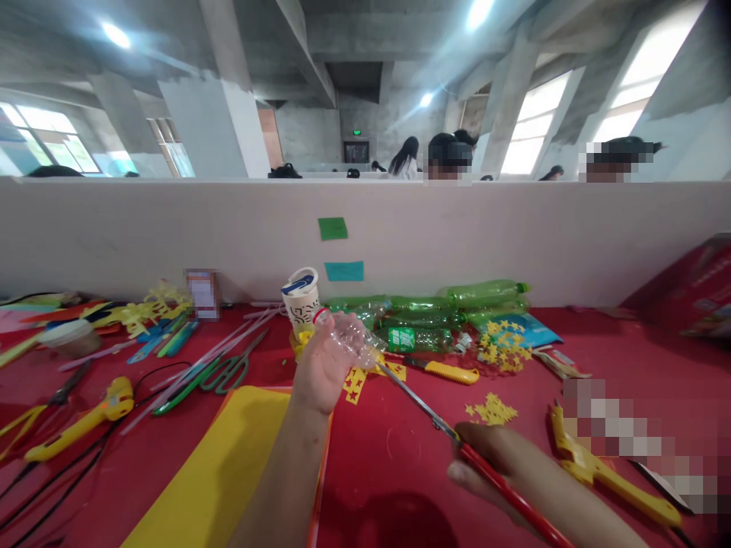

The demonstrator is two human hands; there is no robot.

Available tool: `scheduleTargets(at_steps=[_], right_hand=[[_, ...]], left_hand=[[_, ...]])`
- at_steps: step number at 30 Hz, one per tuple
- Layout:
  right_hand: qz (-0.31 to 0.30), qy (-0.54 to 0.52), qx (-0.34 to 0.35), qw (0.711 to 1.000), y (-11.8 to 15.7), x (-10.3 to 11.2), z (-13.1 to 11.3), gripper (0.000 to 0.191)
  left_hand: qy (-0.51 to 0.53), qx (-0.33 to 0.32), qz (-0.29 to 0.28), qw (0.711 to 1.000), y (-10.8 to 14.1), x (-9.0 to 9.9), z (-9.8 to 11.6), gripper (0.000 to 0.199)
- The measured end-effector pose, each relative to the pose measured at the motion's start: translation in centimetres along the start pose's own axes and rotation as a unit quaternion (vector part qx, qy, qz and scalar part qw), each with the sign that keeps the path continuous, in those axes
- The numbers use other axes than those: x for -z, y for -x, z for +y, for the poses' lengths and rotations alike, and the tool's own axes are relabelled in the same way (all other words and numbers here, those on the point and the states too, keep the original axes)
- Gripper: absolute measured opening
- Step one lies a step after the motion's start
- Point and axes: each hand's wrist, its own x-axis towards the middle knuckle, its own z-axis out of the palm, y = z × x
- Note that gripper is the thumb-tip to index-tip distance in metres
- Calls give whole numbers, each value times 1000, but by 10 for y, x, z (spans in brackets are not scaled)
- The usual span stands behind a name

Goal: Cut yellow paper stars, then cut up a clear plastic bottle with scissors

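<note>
My left hand (320,374) is closed round a clear plastic bottle piece (355,342), its red-ringed neck pointing up and left. In my right hand (502,450) are long scissors (412,394) with red handles. Their blade tips reach the lower right edge of the clear plastic; I cannot tell whether they are cutting into it. Behind the bottle piece stands a white paper cup (299,306) with a blue-marked lid. Yellow paper with star-shaped holes (355,387) lies just below my left fingers.
Several green plastic bottles (485,294) lie along the partition (228,228). A yellow utility knife (451,372) and yellow paper stars (494,409) rest nearby. Yellow glue guns (605,472) lie on both sides. Yellow sheets (222,457) and green scissors (228,371) are at left.
</note>
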Motion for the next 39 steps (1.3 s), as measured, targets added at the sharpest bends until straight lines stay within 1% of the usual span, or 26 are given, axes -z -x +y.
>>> scheduleTargets(at_steps=[3, 7, 11, 14, 22, 26, 31, 36, 39], right_hand=[[-24, -49, -16, 998, 2, 2, -4, 48], [-41, -106, -16, 993, 5, 3, -8, 51], [-52, -125, -17, 991, 4, 2, -14, 52], [-64, -126, -8, 990, 2, 0, -17, 52], [-32, -140, 0, 990, -2, -9, -10, 53], [-22, -134, -1, 991, -3, -9, -10, 55], [-15, -131, -4, 991, -5, -6, -13, 55], [-16, -125, -44, 991, -4, -7, -18, 54], [-28, -143, -64, 987, -3, -10, -18, 53]], left_hand=[[-37, -10, -6, 999, 1, -2, -4, 25], [-70, -11, -17, 997, 4, -7, -9, 30], [-71, -25, -22, 997, 6, -10, -11, 31], [-73, -16, -19, 997, 6, -12, -12, 33], [-81, -24, -16, 996, 7, -12, -14, 34], [-98, -40, -21, 994, 8, -13, -16, 32], [-98, -42, -25, 994, 8, -14, -17, 32], [-93, -38, -35, 994, 9, -13, -15, 30], [-100, -41, -34, 994, 9, -12, -14, 30]])
